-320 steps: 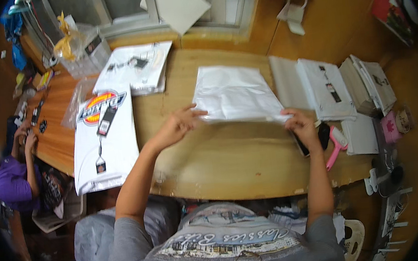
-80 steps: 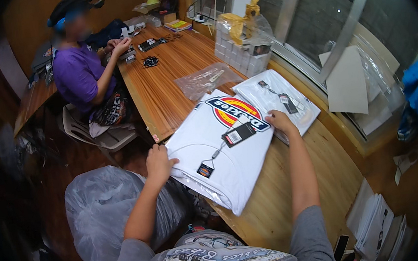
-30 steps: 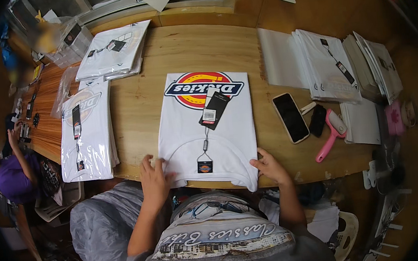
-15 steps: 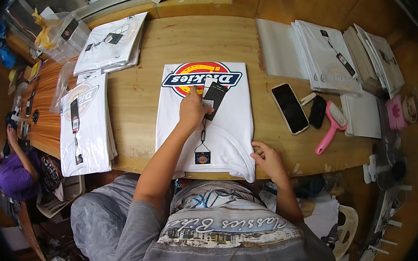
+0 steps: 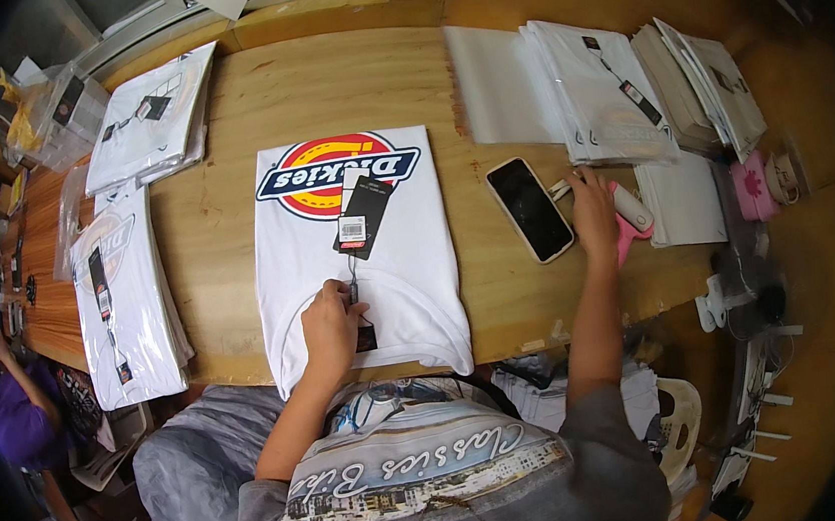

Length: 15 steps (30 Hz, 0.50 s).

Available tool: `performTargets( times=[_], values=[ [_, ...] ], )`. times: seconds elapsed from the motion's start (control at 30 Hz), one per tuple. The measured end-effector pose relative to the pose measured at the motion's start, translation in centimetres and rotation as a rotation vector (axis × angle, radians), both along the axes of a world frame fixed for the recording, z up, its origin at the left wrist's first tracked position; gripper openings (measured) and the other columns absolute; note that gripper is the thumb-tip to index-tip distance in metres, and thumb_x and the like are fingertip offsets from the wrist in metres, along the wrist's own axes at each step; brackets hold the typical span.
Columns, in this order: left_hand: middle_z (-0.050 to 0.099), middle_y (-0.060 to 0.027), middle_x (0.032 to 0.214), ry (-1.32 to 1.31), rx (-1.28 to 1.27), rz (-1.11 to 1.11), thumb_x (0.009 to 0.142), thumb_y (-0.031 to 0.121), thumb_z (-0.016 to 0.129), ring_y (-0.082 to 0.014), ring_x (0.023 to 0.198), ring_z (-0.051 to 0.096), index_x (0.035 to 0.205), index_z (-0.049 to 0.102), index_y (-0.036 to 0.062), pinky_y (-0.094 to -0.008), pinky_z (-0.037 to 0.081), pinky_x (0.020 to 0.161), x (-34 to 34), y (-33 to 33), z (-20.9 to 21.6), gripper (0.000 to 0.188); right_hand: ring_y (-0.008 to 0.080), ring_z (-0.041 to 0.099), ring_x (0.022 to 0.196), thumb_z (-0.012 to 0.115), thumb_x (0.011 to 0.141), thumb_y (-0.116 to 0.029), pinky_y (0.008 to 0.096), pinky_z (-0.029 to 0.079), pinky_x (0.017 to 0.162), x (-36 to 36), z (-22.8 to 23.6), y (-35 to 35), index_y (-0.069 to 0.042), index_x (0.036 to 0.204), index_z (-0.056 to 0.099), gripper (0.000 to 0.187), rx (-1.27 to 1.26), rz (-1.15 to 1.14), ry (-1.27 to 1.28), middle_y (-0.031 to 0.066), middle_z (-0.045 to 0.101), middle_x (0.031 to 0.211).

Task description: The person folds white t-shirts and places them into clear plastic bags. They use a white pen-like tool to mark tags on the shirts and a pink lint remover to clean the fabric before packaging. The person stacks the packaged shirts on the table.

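Observation:
A folded white T-shirt (image 5: pixel 401 302) lies on the table before me, its big red, yellow and blue logo upside down to me. Black and white hang tags (image 5: pixel 365 220) rest on the logo, tied to a cord. My left hand (image 5: pixel 331 324) is closed on that tag cord (image 5: pixel 352 267) near the collar, above a dark neck label (image 5: pixel 366 339). On the right, my right hand (image 5: pixel 594 211) curls down between a smartphone (image 5: pixel 530 209) and a pink lint roller (image 5: pixel 632 215). Its fingers cover a small black object; a pale tip (image 5: pixel 559 190) shows beside them.
Bagged white shirts (image 5: pixel 125 299) are stacked at left, with another stack (image 5: pixel 152 115) behind. At right are clear plastic sleeves (image 5: pixel 496 82), more bagged shirts (image 5: pixel 602 92) and a pink box (image 5: pixel 752 183). A co-worker in purple (image 5: pixel 25 414) sits far left.
My left hand has moved from the hang tags down to the cord by the collar. My right hand has left the shirt's edge and reached the small items beside the phone. The view has shifted right.

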State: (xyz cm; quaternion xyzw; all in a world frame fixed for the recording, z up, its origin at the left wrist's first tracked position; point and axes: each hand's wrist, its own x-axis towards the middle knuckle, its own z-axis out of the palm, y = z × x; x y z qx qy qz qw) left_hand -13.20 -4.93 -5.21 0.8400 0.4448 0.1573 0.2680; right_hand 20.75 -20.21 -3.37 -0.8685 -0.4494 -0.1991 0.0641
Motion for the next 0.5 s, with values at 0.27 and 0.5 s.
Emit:
performTargets(
  times=[0.27, 0.5],
  values=[
    [0.053, -0.0142, 0.071, 0.046, 0.073, 0.015, 0.063, 0.017, 0.067, -0.0306, 0.063, 0.053, 0.071, 0.052, 0.0010, -0.0370, 0.043, 0.057, 0.7, -0.1, 0.1, 0.023, 0.0314, 0.056, 0.077, 0.044, 0.077, -0.013, 0.0414, 0.045, 0.063, 4.3, -2.2, 2.7, -0.010, 0.088, 0.060, 0.019, -0.339, -0.072, 0.104, 0.0158, 0.057, 0.079],
    [0.057, -0.0102, 0.061, -0.095, -0.242, 0.018, 0.063, 0.011, 0.068, -0.0195, 0.053, 0.054, 0.073, 0.057, -0.0030, -0.0279, 0.043, 0.052, 0.1, 1.4, 0.8, 0.020, 0.0336, 0.057, 0.078, 0.045, 0.077, -0.019, 0.0418, 0.044, 0.067, 4.5, -2.2, 2.6, -0.009, 0.089, 0.060, 0.022, -0.206, -0.175, 0.276, 0.0176, 0.059, 0.080]
  ],
)
